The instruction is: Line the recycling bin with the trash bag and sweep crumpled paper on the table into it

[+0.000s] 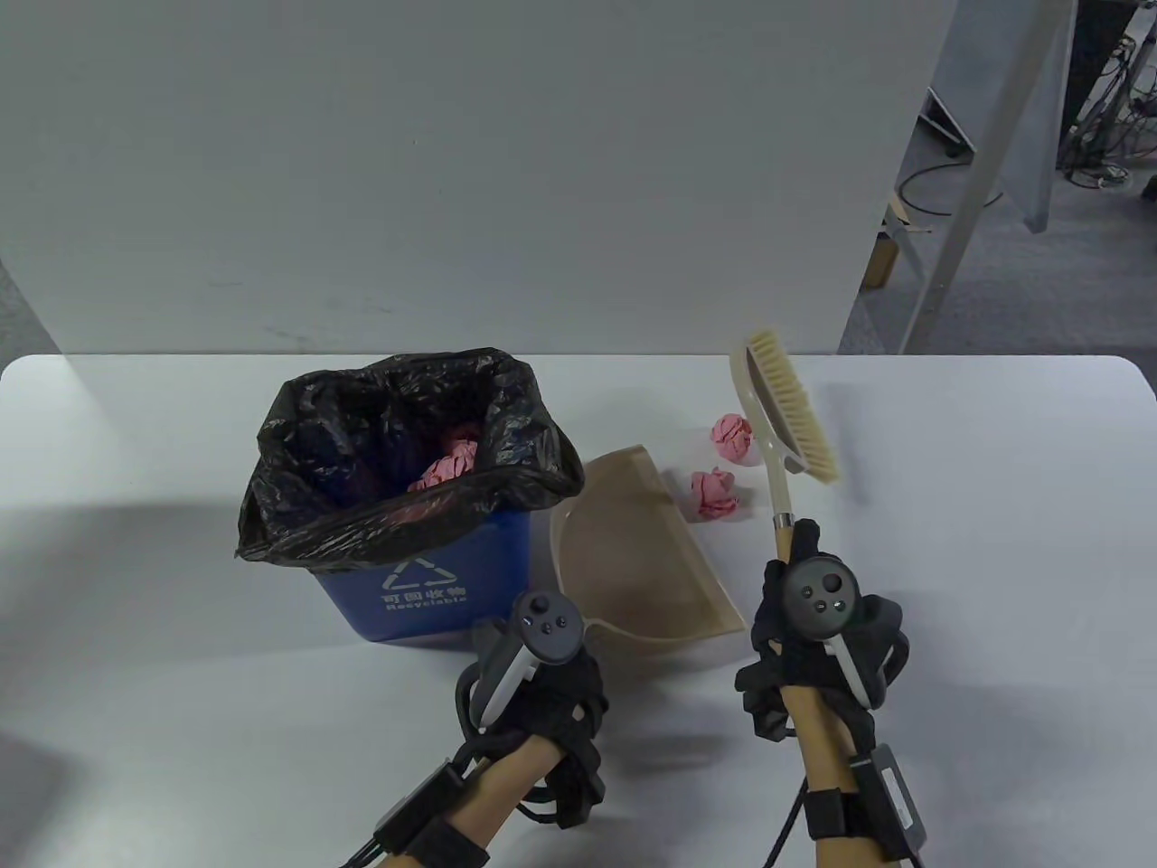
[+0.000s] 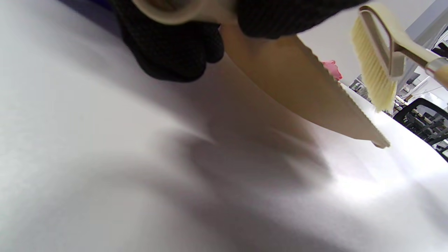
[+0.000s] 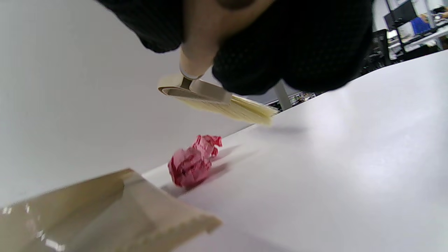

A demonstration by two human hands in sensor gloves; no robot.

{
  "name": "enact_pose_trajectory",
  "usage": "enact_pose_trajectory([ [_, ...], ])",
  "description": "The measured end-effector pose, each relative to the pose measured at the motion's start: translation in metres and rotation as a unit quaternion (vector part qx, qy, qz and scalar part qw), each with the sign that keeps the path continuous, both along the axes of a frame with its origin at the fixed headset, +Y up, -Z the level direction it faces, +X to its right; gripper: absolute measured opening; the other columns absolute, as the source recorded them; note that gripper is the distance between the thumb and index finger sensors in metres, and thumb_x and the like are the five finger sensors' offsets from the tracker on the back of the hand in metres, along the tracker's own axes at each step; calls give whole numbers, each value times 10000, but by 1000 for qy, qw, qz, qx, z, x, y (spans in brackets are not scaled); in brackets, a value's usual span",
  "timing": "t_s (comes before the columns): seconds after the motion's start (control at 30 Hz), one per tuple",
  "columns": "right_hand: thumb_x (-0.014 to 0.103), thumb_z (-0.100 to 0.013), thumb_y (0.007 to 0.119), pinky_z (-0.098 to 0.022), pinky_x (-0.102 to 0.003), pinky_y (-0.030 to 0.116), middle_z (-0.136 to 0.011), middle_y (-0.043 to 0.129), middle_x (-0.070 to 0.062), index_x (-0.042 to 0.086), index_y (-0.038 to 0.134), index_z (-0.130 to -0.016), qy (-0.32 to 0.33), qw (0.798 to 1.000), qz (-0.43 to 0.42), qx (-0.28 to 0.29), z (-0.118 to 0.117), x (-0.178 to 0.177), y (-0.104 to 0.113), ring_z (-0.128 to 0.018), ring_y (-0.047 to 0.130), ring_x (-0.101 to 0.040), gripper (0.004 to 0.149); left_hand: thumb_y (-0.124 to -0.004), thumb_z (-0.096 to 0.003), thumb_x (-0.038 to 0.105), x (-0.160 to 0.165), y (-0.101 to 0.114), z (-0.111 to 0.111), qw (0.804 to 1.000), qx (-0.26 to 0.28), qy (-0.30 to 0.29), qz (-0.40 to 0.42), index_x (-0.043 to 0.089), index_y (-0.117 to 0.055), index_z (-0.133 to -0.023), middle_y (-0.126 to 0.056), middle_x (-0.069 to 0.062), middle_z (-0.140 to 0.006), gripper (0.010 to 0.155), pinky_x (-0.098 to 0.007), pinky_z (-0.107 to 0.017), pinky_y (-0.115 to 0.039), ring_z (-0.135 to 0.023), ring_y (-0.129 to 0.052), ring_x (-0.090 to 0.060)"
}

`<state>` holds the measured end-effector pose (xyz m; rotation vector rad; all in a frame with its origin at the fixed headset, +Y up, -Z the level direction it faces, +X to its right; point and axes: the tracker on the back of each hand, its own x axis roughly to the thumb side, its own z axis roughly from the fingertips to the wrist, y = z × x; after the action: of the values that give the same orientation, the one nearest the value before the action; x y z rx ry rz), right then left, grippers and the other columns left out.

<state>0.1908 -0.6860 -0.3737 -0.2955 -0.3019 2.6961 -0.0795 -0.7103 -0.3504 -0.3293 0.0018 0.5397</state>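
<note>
A blue recycling bin lined with a black trash bag stands left of centre; pink crumpled paper lies inside. A beige dustpan sits just right of the bin, its handle gripped by my left hand. Two pink paper balls lie on the table beyond the pan's right side. My right hand grips the wooden handle of a beige brush, held above the table right of the balls. In the right wrist view a paper ball lies between pan edge and brush.
The white table has rounded corners and ends at a grey wall panel behind. Right of the panel, metal frame legs and cables lie on the floor.
</note>
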Motion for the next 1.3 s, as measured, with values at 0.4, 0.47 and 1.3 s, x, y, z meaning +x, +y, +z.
enact_pose_trajectory([
  [0.4, 299, -633, 607, -416, -479, 865, -933, 737, -247, 76, 439, -1133, 42, 995, 61, -70, 16, -17, -2, -553, 921, -269, 573, -682, -606, 311, -4, -9, -5, 1000, 5, 7, -23, -7, -196, -1135, -448, -276, -1135, 785, -369, -590, -935, -907, -829, -340],
  [0.47, 299, -634, 608, -414, -480, 865, -931, 740, -246, 77, 445, -1133, 55, 995, 43, -76, 23, -20, 2, -550, 921, -270, 570, -681, -607, 317, -4, -9, -5, 1000, 9, 7, -26, -2, -204, -1138, -454, -276, -1136, 782, -365, -589, -937, -914, -833, -334],
  [1.3, 294, -642, 574, -380, -456, 886, -919, 737, -261, 29, 419, -1127, 169, 946, -256, -103, 49, -34, 10, -529, 928, -256, 574, -674, -607, 317, -3, -11, -6, 999, 13, -10, -35, -5, -187, -1133, -430, -280, -1141, 785, -376, -593, -927, -929, -816, -345],
])
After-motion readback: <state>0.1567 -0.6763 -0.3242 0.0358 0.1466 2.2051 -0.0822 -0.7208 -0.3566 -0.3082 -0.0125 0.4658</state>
